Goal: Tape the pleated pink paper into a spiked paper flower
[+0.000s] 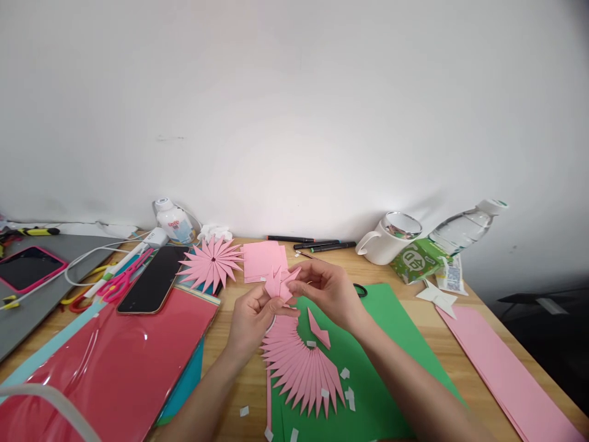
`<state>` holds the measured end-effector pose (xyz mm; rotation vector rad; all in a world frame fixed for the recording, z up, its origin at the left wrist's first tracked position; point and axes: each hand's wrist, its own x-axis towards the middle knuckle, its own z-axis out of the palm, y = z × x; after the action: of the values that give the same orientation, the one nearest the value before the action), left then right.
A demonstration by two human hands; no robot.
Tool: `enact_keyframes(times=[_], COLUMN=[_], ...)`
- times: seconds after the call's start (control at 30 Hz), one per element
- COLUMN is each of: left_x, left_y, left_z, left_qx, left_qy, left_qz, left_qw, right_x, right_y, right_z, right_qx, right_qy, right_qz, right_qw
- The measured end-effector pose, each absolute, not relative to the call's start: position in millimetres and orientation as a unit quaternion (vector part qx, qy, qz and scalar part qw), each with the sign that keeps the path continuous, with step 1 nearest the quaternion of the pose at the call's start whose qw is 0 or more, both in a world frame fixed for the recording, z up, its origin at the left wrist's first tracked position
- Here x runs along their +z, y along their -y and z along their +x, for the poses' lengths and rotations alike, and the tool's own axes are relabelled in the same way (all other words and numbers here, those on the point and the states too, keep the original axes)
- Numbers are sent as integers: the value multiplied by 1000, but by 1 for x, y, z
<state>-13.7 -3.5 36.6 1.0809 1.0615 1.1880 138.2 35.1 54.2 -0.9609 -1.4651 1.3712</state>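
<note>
Both hands meet above a curved fan of pink folded paper (299,368) lying on green paper (391,356). My left hand (253,316) pinches a pink folded paper piece (276,285) between thumb and fingers. From the other side my right hand (329,291) grips the same piece near its pointed tip. Whether the held piece is joined to the fan's upper end cannot be made out, as my fingers cover that spot. A loose pink folded unit (318,329) lies beside the fan's inner curve. Small white paper bits (350,398) are scattered around.
Behind stand a pink paper star (212,261), a stack of pink squares (261,260), markers (332,246), a white mug (389,238) and a water bottle (467,227). On the left are a phone (151,279), scissors (122,279) and a red packet (124,356). Pink strips (506,374) lie right.
</note>
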Motion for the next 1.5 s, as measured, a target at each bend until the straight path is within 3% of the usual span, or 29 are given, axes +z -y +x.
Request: enact_keyframes(times=[0.73,1.1,1.5], left_x=[27,25,19], left_y=[3,3,1], left_z=[-22,-18,-21], left_qx=[451,484,489], left_qy=[-455,-464,-398], left_qz=[467,431,425], left_qw=[610,604,649], right_x=[52,49,43], right_y=[-27,-29,-30], right_z=[134,134,133], right_qx=[487,508,412], right_qy=[627,626,696], right_qz=[-400,-394,-361], right_qw=[458,441,464])
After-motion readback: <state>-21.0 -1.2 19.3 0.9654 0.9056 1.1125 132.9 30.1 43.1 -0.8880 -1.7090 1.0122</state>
